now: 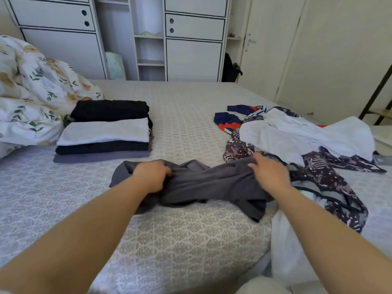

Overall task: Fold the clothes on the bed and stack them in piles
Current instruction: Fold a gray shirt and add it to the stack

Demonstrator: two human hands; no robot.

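**Grey garment gripped at both ends, ready to be spread**

Bed [180,115] fills most of the view, its patterned cover serving as the work surface. At about ten o'clock a floral duvet [31,81] is bunched against the far left edge, probably pushed aside to free room for folding. Beyond the bed, at twelve o'clock, stands a white wardrobe [191,39] with open shelves.

At two to three o'clock lies the unfolded heap [297,134]: a white piece on top, a dark patterned one spreading under it, and a navy-and-red item at its far edge. It sits close to the right arm, so the next piece is likely drawn from there.

At ten to eleven o'clock, just beside the duvet, is the folded pile [104,132]: black, white, dark and grey layers squared on one another, set well apart from the heap so done and undone stay separate.

Between them, at centre, the grey garment [212,183] lies crumpled across the cover, touching the heap's near edge. The left hand [152,175] has its fingers curled round a bunch of the cloth at the nine o'clock end; the right hand [269,172] pinches the three o'clock end. Holding both ends suggests it is about to be pulled flat before its first fold.
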